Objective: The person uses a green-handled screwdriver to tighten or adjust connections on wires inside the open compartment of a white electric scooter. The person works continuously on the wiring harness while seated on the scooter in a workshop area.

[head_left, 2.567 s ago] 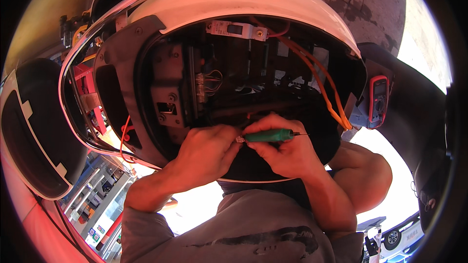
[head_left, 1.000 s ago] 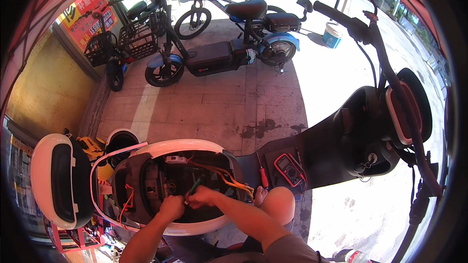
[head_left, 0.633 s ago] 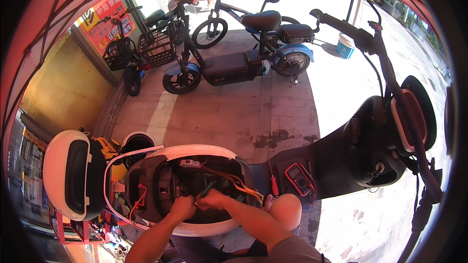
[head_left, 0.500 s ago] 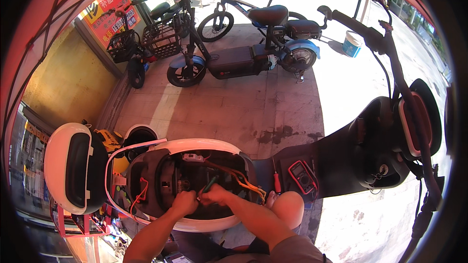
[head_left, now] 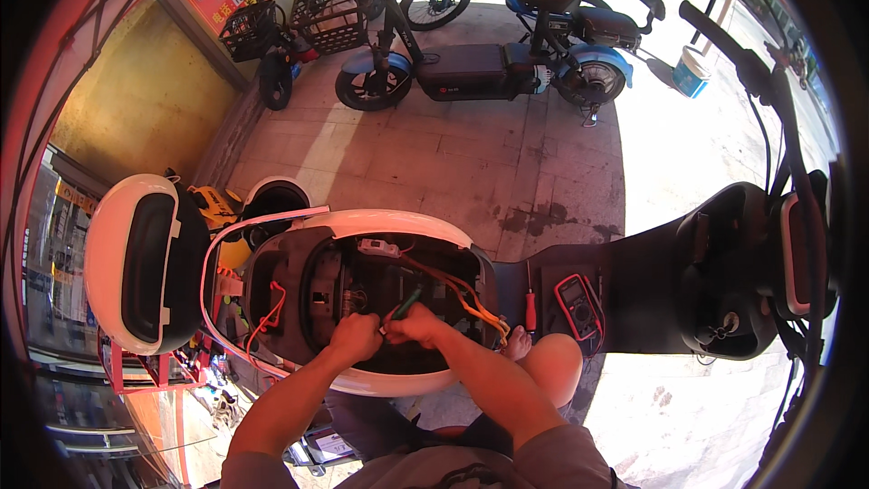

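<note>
Well, the scooter [head_left: 643, 294] stretches right across in front of the person, its bay [head_left: 398, 364] uncovered and both hands down in it. The right hand [head_left: 416, 324] is closed round a green tool [head_left: 405, 306], which pokes out of the fist on the side away from the body. The left hand [head_left: 358, 337] sits just beside it, fingers curled in; I can't tell whether it has hold of anything.

The scooter's front end is cut off at the dark rim. The tool's near end is lost in the fist, and the small pale bit between the hands is too tiny to make out.

Beyond stands a parked bike [head_left: 471, 68], a bucket [head_left: 692, 72] near its rear wheel. Orange wires [head_left: 484, 312] run down the bay's right side. A meter [head_left: 577, 303] and a red screwdriver [head_left: 530, 308] lie on the deck; a pale switch [head_left: 378, 247] sits at the bay's far edge.
</note>
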Available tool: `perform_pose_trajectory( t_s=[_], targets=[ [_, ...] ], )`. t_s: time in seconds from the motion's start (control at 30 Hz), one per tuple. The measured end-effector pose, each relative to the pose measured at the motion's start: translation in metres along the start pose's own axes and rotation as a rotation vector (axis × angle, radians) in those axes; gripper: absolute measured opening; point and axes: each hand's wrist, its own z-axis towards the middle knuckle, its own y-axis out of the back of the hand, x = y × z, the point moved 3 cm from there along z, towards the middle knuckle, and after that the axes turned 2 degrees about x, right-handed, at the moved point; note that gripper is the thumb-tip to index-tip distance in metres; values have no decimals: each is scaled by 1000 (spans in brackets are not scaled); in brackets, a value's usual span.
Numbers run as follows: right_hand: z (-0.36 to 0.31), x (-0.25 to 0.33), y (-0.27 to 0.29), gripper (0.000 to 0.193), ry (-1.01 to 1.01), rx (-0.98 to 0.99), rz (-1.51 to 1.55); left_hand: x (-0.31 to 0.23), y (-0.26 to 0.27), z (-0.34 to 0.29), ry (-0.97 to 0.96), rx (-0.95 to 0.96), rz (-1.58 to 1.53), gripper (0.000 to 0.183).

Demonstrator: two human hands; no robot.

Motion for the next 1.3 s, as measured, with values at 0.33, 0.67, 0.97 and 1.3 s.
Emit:
perform_pose_trajectory(
  t_s=[0.33,0.67,0.97,1.3],
  targets=[
    [-5,4,-2,17,-6,-2,19,7,-7,0,30,-81,-27,14],
    [-5,7,-4,19,-8,-10,36,3,-4,0,18,-68,-12,17],
    [-12,8,0,17,18,-16,0,4,-2,0,-40,-13,-15,16],
    [-23,13,-6,19,122,-50,-80,3,-1,2,-61,-37,-197,24]
  ],
)
